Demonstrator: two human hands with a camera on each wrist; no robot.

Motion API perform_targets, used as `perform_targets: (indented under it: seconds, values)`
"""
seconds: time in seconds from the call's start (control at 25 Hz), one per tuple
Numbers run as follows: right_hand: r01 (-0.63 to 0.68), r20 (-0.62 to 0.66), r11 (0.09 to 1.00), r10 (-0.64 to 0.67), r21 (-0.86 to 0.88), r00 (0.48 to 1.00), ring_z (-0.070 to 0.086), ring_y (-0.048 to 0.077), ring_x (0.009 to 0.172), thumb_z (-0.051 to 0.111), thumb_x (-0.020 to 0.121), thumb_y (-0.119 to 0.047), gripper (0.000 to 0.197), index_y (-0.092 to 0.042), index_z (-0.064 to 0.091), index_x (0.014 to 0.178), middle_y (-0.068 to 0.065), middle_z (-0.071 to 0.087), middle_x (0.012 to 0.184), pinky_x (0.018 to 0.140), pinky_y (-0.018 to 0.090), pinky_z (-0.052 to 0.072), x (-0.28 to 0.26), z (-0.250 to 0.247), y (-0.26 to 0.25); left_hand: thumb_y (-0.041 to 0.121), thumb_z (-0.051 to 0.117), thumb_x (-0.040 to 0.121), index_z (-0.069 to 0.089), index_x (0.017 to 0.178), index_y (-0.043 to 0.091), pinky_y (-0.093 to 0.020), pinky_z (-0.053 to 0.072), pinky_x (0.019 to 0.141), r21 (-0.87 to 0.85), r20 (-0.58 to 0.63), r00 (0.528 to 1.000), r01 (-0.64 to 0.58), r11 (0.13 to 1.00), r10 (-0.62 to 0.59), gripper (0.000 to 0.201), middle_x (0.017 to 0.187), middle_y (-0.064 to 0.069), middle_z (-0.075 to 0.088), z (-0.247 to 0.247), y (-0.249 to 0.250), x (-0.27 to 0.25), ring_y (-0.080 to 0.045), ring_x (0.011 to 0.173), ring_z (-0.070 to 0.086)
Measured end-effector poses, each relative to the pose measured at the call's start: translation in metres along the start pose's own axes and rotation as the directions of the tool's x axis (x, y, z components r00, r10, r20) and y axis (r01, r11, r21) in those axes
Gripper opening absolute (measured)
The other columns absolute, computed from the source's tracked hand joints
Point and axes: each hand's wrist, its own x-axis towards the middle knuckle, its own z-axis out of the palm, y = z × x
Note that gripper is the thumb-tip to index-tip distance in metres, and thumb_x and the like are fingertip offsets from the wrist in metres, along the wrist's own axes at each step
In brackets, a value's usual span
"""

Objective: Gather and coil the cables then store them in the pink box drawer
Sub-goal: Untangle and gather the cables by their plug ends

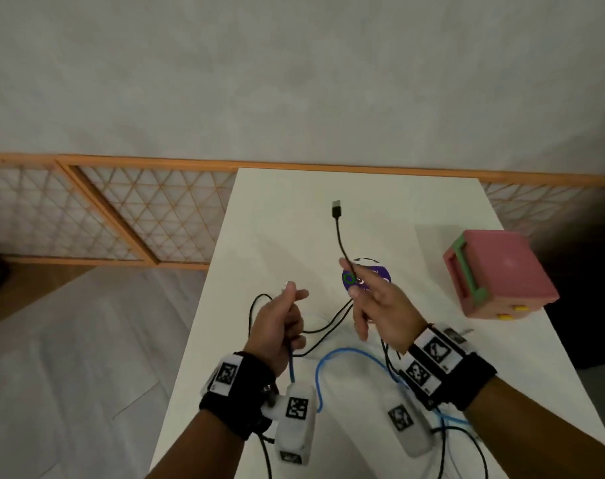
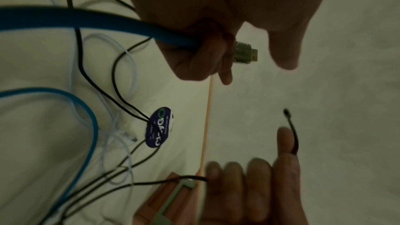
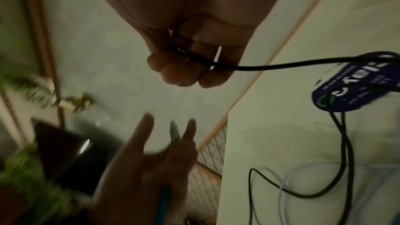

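My left hand (image 1: 281, 318) grips the end of a blue cable (image 1: 346, 352), and its silver plug (image 1: 287, 285) sticks out above the fingers; the left wrist view shows the same plug (image 2: 245, 52). My right hand (image 1: 370, 299) pinches a black cable (image 1: 340, 242) whose USB plug (image 1: 336, 209) points up and away. The rest of the black cable trails over the white table (image 1: 294, 209) between both hands. A thin white cable (image 2: 129, 78) lies tangled under them. The pink box (image 1: 498, 271) stands at the table's right side, its green drawer handle (image 1: 465, 267) facing left.
A round purple label (image 1: 375, 273) lies on the table behind my right hand. More blue and black cable hangs near the table's front edge, by my right wrist (image 1: 446, 426). A wooden lattice screen (image 1: 121, 216) runs along the floor beyond the table's left edge.
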Motion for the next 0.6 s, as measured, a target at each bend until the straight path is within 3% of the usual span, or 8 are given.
perform_targets:
  seconds: [0.08,0.16,0.24,0.28,0.4,0.44,0.52,0.6]
  values:
    - [0.022,0.117,0.993,-0.008,-0.119,0.993,0.047,0.012,0.041,0.041,0.096,-0.014,0.044,-0.046,0.039,0.127,-0.001,0.048,0.042,0.054,0.019,0.044,-0.008,0.024,0.002,0.059,0.052,0.08,0.057,0.106,0.009,-0.019,0.02,0.038,-0.109,0.02,1.0,0.0,0.994,0.002,0.056,0.059,0.006,0.014,0.001,0.007,0.002,-0.007,0.043,0.018]
    - [0.05,0.184,0.976,-0.011,-0.21,0.983,0.047,0.01,0.041,0.041,0.096,-0.014,0.048,-0.054,0.039,0.123,0.001,0.048,0.046,0.054,0.02,0.045,-0.016,0.04,0.012,0.054,0.055,0.079,0.058,0.098,0.009,-0.019,0.025,0.04,-0.16,0.02,0.999,-0.04,0.986,0.044,0.049,0.054,0.008,0.017,-0.006,0.011,0.002,-0.007,0.043,0.02]
    - [0.066,0.23,0.955,0.002,-0.288,0.973,0.047,0.007,0.041,0.04,0.097,-0.014,0.048,-0.054,0.04,0.124,0.003,0.049,0.049,0.054,0.017,0.043,-0.023,0.049,0.022,0.037,0.056,0.086,0.053,0.079,0.011,-0.02,0.032,0.043,-0.129,0.019,0.995,-0.096,0.987,0.1,0.027,0.05,0.007,0.024,-0.013,0.01,0.002,-0.009,0.043,0.027]
    - [0.065,0.243,0.947,0.014,-0.314,0.97,0.048,0.007,0.041,0.04,0.096,-0.014,0.048,-0.053,0.041,0.125,0.002,0.05,0.049,0.054,0.016,0.043,-0.026,0.051,0.026,0.03,0.056,0.088,0.049,0.072,0.012,-0.021,0.037,0.044,-0.108,0.027,0.993,-0.115,0.988,0.118,0.025,0.052,0.004,0.03,-0.016,0.009,0.001,-0.01,0.045,0.033]
    - [0.029,0.22,0.931,0.056,-0.363,0.974,0.05,0.006,0.042,0.042,0.096,-0.017,0.041,-0.049,0.048,0.121,-0.006,0.052,0.043,0.055,0.018,0.045,-0.028,0.053,0.036,0.022,0.048,0.097,0.048,0.075,0.013,-0.026,0.051,0.056,-0.154,0.029,0.995,-0.091,0.984,0.097,0.024,0.065,-0.001,0.051,-0.022,0.003,0.002,-0.014,0.061,0.057]
    - [0.001,0.19,0.931,0.073,-0.365,0.979,0.05,0.006,0.043,0.044,0.095,-0.018,0.034,-0.044,0.054,0.115,-0.008,0.053,0.042,0.055,0.02,0.045,-0.028,0.054,0.04,0.021,0.045,0.099,0.048,0.074,0.013,-0.028,0.053,0.058,-0.212,0.038,0.995,-0.078,0.974,0.088,0.026,0.063,0.0,0.052,-0.023,0.001,0.002,-0.014,0.059,0.058]
    - [-0.048,0.161,0.914,0.123,-0.403,0.979,0.05,0.004,0.048,0.048,0.093,-0.023,0.021,-0.04,0.057,0.085,-0.011,0.054,0.046,0.058,0.027,0.047,-0.029,0.055,0.045,0.021,0.04,0.1,0.044,0.07,0.014,-0.026,0.052,0.054,-0.327,0.05,0.995,-0.07,0.943,0.092,0.032,0.051,0.005,0.042,-0.027,0.003,0.003,-0.011,0.045,0.046]
    - [-0.08,0.151,0.781,0.218,-0.619,0.964,0.051,0.011,0.062,0.049,0.091,-0.035,0.025,-0.035,0.049,0.067,-0.011,0.049,0.056,0.068,0.033,0.047,-0.031,0.045,0.053,0.021,0.037,0.101,0.039,0.068,0.017,-0.017,0.035,0.039,-0.372,0.01,0.992,-0.112,0.921,0.124,0.033,0.044,0.01,0.029,-0.035,0.012,0.006,-0.005,0.036,0.029]
